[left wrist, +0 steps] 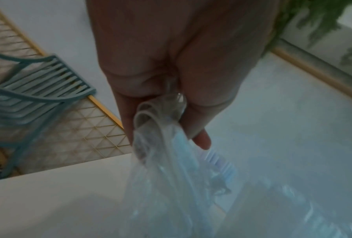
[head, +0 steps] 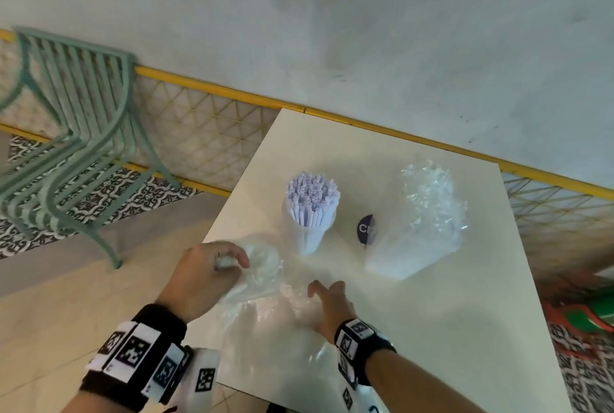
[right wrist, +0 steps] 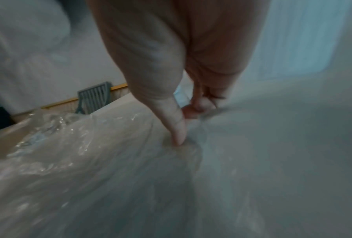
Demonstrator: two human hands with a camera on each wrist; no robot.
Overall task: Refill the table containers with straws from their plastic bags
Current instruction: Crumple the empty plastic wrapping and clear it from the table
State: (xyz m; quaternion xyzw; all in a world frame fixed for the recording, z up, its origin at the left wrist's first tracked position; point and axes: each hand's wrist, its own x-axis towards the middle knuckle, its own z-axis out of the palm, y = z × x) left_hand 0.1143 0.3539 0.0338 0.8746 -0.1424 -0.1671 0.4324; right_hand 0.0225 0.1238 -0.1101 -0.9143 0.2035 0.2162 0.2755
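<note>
A clear container (head: 310, 213) packed with white straws stands upright mid-table. To its right rests a crumpled clear bag (head: 422, 223) with white straws inside. A second clear plastic bag (head: 265, 283) lies at the table's near edge. My left hand (head: 232, 263) grips its bunched end, and in the left wrist view the film (left wrist: 161, 116) passes through my curled fingers (left wrist: 199, 140). My right hand (head: 324, 293) rests on the same bag with relaxed fingers. Its thumb (right wrist: 179, 133) presses into the film (right wrist: 89, 153). What the near bag holds is too blurred to tell.
The white table (head: 432, 329) stands against a pale wall with a yellow rail (head: 216, 88). A dark round item (head: 367, 229) sits between the container and the right bag. Stacked green metal chairs (head: 66, 133) stand at the left on tiled floor.
</note>
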